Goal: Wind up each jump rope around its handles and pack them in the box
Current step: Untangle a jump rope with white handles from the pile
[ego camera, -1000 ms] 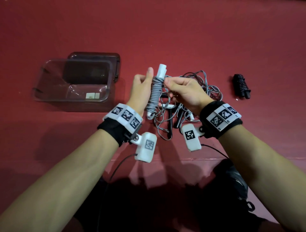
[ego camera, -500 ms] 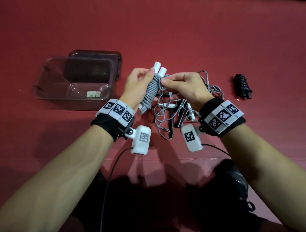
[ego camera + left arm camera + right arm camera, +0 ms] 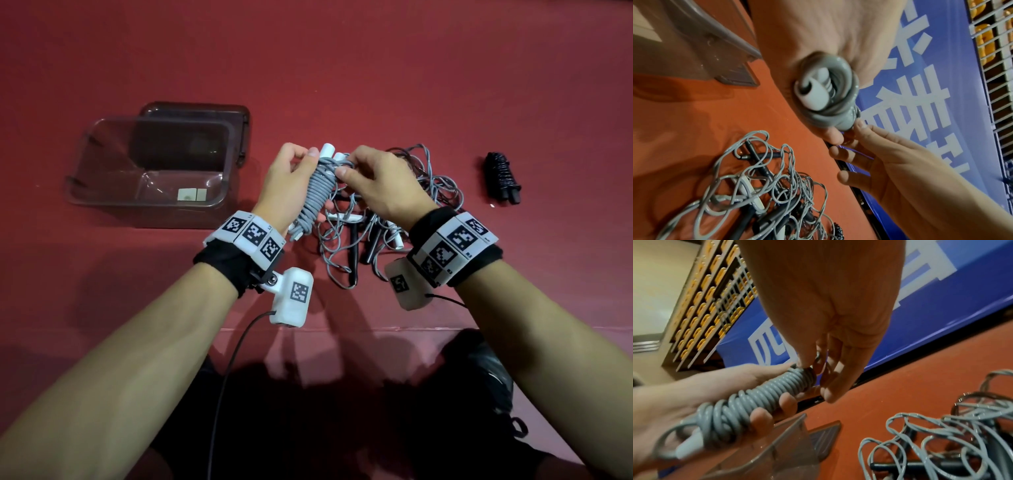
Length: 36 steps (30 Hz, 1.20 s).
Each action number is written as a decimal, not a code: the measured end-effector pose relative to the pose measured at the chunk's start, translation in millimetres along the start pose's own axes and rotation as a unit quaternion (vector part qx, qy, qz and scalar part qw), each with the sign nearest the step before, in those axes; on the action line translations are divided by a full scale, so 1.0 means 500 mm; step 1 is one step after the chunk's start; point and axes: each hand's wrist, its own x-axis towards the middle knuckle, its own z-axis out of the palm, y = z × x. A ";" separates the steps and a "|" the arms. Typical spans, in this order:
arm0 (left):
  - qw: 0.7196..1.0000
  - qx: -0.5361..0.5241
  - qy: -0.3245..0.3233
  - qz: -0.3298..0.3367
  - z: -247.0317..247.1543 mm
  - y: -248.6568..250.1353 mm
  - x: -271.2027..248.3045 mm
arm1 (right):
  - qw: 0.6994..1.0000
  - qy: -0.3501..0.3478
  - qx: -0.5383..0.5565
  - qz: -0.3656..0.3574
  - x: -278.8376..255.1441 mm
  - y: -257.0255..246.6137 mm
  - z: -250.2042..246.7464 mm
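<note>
My left hand [image 3: 291,178] grips a wound grey jump rope [image 3: 317,192] with white handles, held above the red table. That coiled grey rope [image 3: 756,400] shows its white handle end [image 3: 813,94] in the left wrist view. At the bundle's upper end my right hand [image 3: 370,181] pinches the last bit of cord between thumb and fingers [image 3: 807,360]. A tangle of loose grey ropes [image 3: 404,212] with black and white handles lies beneath both hands. The clear plastic box [image 3: 102,164] stands open to the left.
A wound black jump rope [image 3: 501,180] lies on the table at the right. The box's lid [image 3: 205,113] lies behind the box. A blue banner [image 3: 931,97] and shelving stand beyond the table's far edge. The table's front edge [image 3: 342,329] is near my body.
The wound grey bundle has tilted from upright to slanting, its lower end toward my left wrist. Both hands have shifted slightly left, and my right fingers stay at the bundle's top.
</note>
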 end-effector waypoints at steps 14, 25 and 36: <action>0.996 0.004 -0.062 0.065 -0.004 0.020 -0.019 | 0.946 0.025 0.312 0.088 -0.013 -0.019 -0.002; 0.994 0.062 0.075 0.053 0.017 0.011 -0.017 | 0.980 0.038 0.194 -0.011 -0.008 -0.012 0.020; 0.990 0.120 0.055 0.041 0.004 0.005 -0.029 | 0.988 -0.049 0.148 0.005 -0.007 -0.010 0.012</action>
